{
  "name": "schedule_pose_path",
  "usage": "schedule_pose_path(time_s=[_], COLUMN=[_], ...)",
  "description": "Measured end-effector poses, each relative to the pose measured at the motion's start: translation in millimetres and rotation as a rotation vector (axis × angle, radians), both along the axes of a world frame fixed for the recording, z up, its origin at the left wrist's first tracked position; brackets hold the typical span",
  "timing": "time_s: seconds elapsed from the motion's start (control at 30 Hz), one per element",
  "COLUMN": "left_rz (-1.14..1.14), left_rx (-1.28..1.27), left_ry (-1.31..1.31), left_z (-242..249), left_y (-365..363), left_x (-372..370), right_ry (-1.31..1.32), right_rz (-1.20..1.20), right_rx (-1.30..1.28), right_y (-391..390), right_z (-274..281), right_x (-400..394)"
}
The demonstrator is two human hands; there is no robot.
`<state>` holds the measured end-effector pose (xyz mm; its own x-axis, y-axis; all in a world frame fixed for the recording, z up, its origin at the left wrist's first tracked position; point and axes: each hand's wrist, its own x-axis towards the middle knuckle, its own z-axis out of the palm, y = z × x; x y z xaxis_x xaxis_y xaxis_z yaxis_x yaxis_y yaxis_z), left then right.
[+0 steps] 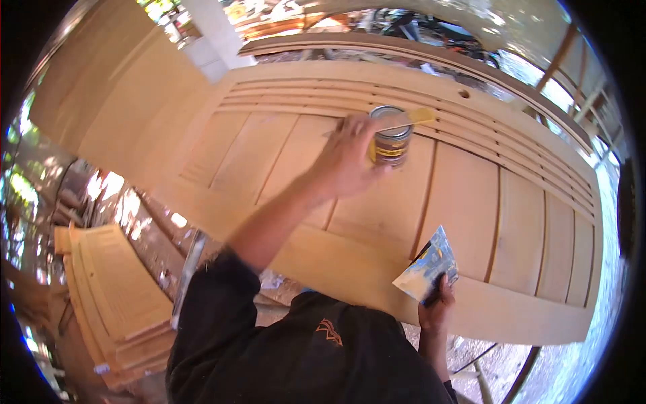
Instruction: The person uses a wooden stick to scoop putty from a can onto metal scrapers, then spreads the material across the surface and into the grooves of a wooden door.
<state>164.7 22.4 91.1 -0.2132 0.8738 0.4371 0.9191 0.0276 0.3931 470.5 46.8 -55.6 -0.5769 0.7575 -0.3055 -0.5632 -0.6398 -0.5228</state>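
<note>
Black shirt [363, 367] cloth, soft and matt, lies nearest; beyond it a wooden door [538, 311] is laid flat, probably so its whole face can be reached from above. Over its middle is a round metal can [392, 149] with a silvery rim and brown-and-yellow label; whether it rests there, I cannot tell. The left hand [350, 155] bends its fingers beside the can, near a flat yellow stick [422, 116] crossing the top; blur hides whether they grip can, stick or both. The right hand [439, 310] has its fingers closed on the lower edge of a thin, 4-sided plate [425, 275], perhaps to keep clear of its blue-grey and cream smears. Straight dark grooves and 1 round hole [464, 93] break the door's smooth, pale grain.
</note>
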Motion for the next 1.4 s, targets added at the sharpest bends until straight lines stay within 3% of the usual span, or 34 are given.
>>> schedule_pose_path(time_s=[0.1, 0.2, 0.27, 0.33, 0.43, 0.5, 0.53, 0.57, 0.6, 0.7, 0.73, 0.77, 0.87, 1.03, 1.07, 1.1, 1.17, 1.27, 1.4], left_rz=[0.144, -0.021, -0.056, -0.089, -0.183, -0.332, -0.291, -0.363, -0.374, -0.368, -0.225, -0.055, -0.138, -0.582, -0.613, -0.638, -0.515, -0.502, -0.550], left_rx=[-0.219, -0.424, -0.494, -0.499, -0.316, -0.220, -0.306, -0.335, -0.113, -0.207, -0.127, -0.047, -0.193, -0.434, -0.339, -0.446, -0.434, -0.433, -0.496], left_ry=[0.121, 0.042, 0.043, 0.126, 0.144, 0.088, 0.065, 0.026, 0.142, 0.120, 0.238, 0.347, 0.285, 0.173, 0.265, 0.303, 0.336, 0.321, 0.262], left_z=[-17.2, -51.6, -33.9, -25.9, -52.3, -59.2, -52.8, -48.7, -74.3, -64.4, -73.1, -81.1, -67.5, -47.8, -49.5, -33.4, -36.8, -37.9, -30.6], left_y=[56.2, 109.8, 111.6, 108.1, 121.5, 118.7, 114.6, 113.5, 124.5, 127.2, 130.5, 128.3, 123.3, 91.7, 79.2, 62.4, 36.7, 22.7, 27.3], left_x=[-50.7, -92.1, -67.5, -61.1, -80.2, -80.5, -72.9, -70.6, -77.9, -79.3, -80.4, -81.7, -84.6, -70.4, -66.7, -55.9, -49.6, -47.7, -52.4], right_ry=[-0.048, -0.073, -0.071, -0.073, -0.106, -0.240, -0.127, -0.185, -0.224, -0.229, -0.231, -0.211, -0.192, -0.278, -0.381, -0.378, -0.326, -0.191, -0.201], right_rz=[-0.129, -0.241, -0.327, -0.427, -0.578, -0.632, -0.633, -0.673, -0.716, -0.720, -0.725, -0.741, -0.744, -0.791, -0.809, -0.824, -0.884, -0.882, -0.832], right_rx=[0.042, 0.040, 0.045, 0.022, -0.015, -0.141, -0.199, -0.202, -0.202, -0.196, -0.223, -0.201, -0.140, -0.069, -0.130, -0.213, -0.116, -0.032, -0.047], right_y=[-6.0, -29.8, -50.5, -80.2, -127.6, -160.9, -172.0, -183.2, -189.0, -200.3, -199.4, -202.2, -197.4, -193.4, -193.4, -192.4, -192.9, -197.0, -200.0], right_z=[4.8, 16.4, 11.3, 12.3, 25.3, 48.8, 24.8, 34.3, 44.1, 62.0, 66.1, 63.6, 55.8, 37.9, 47.3, 80.2, 37.2, 39.4, 27.1], right_x=[2.4, -7.2, -14.6, -27.9, -60.1, -81.4, -77.1, -83.3, -90.5, -91.9, -98.0, -100.3, -89.7, -87.1, -86.2, -89.9, -80.2, -73.9, -61.7])
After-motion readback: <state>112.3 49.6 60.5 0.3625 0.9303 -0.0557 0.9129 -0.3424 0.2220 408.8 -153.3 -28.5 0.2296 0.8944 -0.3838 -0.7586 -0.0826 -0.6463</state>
